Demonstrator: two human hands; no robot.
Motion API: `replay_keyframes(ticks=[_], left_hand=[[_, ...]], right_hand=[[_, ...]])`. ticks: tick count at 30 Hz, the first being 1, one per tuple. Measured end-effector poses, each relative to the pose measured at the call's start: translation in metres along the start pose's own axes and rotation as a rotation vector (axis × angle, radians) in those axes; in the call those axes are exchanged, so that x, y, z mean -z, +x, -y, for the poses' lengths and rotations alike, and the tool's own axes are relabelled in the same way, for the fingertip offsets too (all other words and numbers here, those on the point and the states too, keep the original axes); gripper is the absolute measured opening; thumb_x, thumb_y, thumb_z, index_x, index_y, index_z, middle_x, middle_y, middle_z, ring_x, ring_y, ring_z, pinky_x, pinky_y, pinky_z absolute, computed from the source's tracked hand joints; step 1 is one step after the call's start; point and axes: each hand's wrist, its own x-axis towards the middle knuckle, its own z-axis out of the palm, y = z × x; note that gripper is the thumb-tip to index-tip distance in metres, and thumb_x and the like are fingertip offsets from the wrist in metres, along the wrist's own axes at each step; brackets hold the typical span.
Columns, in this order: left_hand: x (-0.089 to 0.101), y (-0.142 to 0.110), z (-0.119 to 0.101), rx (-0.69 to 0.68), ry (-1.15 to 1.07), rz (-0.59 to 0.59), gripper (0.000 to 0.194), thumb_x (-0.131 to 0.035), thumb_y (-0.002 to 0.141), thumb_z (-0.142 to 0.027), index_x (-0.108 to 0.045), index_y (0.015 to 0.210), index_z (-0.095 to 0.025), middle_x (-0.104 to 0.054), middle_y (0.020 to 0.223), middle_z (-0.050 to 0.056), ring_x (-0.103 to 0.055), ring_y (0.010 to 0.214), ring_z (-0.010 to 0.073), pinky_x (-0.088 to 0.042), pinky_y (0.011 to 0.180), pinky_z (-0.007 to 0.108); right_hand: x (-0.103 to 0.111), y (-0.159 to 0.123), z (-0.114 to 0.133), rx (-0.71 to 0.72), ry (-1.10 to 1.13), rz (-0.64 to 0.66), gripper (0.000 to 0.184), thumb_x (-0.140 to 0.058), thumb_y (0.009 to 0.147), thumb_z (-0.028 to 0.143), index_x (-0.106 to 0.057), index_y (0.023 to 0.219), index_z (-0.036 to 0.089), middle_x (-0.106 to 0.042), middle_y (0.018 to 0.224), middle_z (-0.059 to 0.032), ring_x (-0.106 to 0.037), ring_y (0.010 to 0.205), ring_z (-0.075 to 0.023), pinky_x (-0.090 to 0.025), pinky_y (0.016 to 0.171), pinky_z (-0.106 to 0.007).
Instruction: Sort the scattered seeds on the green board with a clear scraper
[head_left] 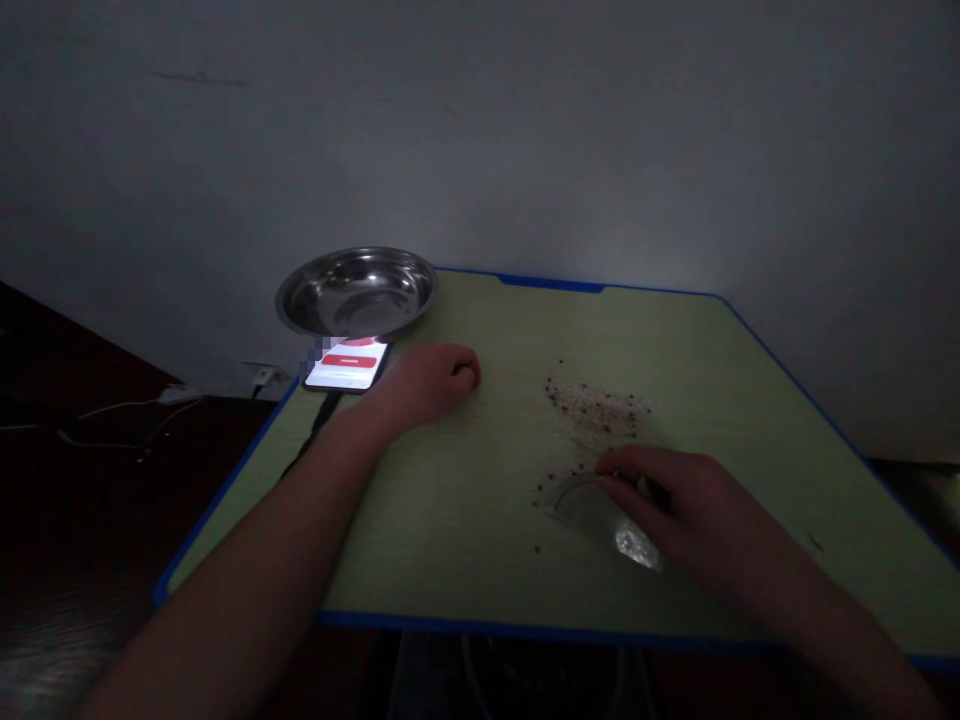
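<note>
My left hand [435, 382] rests on the table in a loose fist, just right of the phone, and no object shows in it. My right hand [667, 490] is closed in a pinch at the upper edge of a small clear plastic bag [600, 510]. The bag lies low over the table, with a shiny crinkled corner towards me. Just beyond those fingertips a pile of small pale grains [600, 408] mixed with dark bits is spread on the table. Several dark specks lie loose near the bag. The inside of my right palm is hidden.
A wide stainless steel basin [357, 293] stands at the table's back left corner. In front of it a lit phone [346, 364] lies with a dark cable [311, 435] running off the left side. The pale green table [465, 520] has a blue rim and stands against a grey wall.
</note>
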Motion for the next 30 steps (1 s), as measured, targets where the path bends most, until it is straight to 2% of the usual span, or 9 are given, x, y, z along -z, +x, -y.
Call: replay_keyframes(ticks=[7, 13, 18, 24, 30], left_hand=[[0.001, 0.0, 0.0, 0.002, -0.001, -0.002, 0.031, -0.04, 0.076, -0.025, -0.07, 0.081, -0.019, -0.07, 0.08, 0.004, -0.059, 0.07, 0.0157, -0.041, 0.065, 0.028], [0.002, 0.0, -0.002, -0.001, 0.006, 0.0, 0.031, -0.04, 0.075, -0.024, -0.07, 0.081, -0.019, -0.069, 0.079, 0.004, -0.059, 0.07, 0.0165, -0.04, 0.063, 0.028], [0.002, 0.0, -0.002, 0.001, -0.001, -0.001, 0.031, -0.04, 0.075, -0.024, -0.07, 0.08, -0.019, -0.07, 0.079, 0.004, -0.06, 0.071, 0.0166, -0.041, 0.065, 0.028], [-0.002, 0.001, 0.004, -0.02, 0.006, -0.014, 0.031, -0.04, 0.076, -0.025, -0.07, 0.082, -0.02, -0.071, 0.083, 0.005, -0.061, 0.075, 0.0182, -0.042, 0.068, 0.03], [-0.001, 0.001, 0.002, -0.02, 0.004, -0.006, 0.031, -0.04, 0.076, -0.025, -0.07, 0.081, -0.02, -0.07, 0.081, 0.004, -0.061, 0.072, 0.0177, -0.042, 0.066, 0.03]], right_hand=[[-0.007, 0.008, 0.01, 0.029, -0.014, -0.03, 0.016, -0.05, 0.091, 0.026, -0.065, 0.091, 0.024, -0.07, 0.082, 0.0014, -0.064, 0.073, -0.0166, -0.045, 0.066, -0.031], [-0.009, 0.009, 0.014, 0.087, 0.054, 0.036, 0.015, -0.05, 0.091, 0.022, -0.064, 0.09, 0.024, -0.07, 0.084, 0.0026, -0.064, 0.075, -0.0147, -0.044, 0.067, -0.028], [-0.009, 0.014, 0.022, 0.094, 0.021, 0.038, 0.014, -0.051, 0.089, 0.023, -0.065, 0.088, 0.023, -0.07, 0.08, 0.0021, -0.064, 0.073, -0.0162, -0.043, 0.064, -0.029], [-0.013, 0.018, 0.039, 0.147, 0.021, 0.13, 0.014, -0.052, 0.089, 0.02, -0.066, 0.088, 0.021, -0.07, 0.085, 0.0002, -0.064, 0.076, -0.0173, -0.044, 0.069, -0.03], [-0.022, 0.004, 0.037, 0.214, 0.146, 0.225, 0.012, -0.054, 0.09, 0.019, -0.066, 0.087, 0.023, -0.069, 0.084, 0.0031, -0.062, 0.076, -0.0134, -0.043, 0.07, -0.026]])
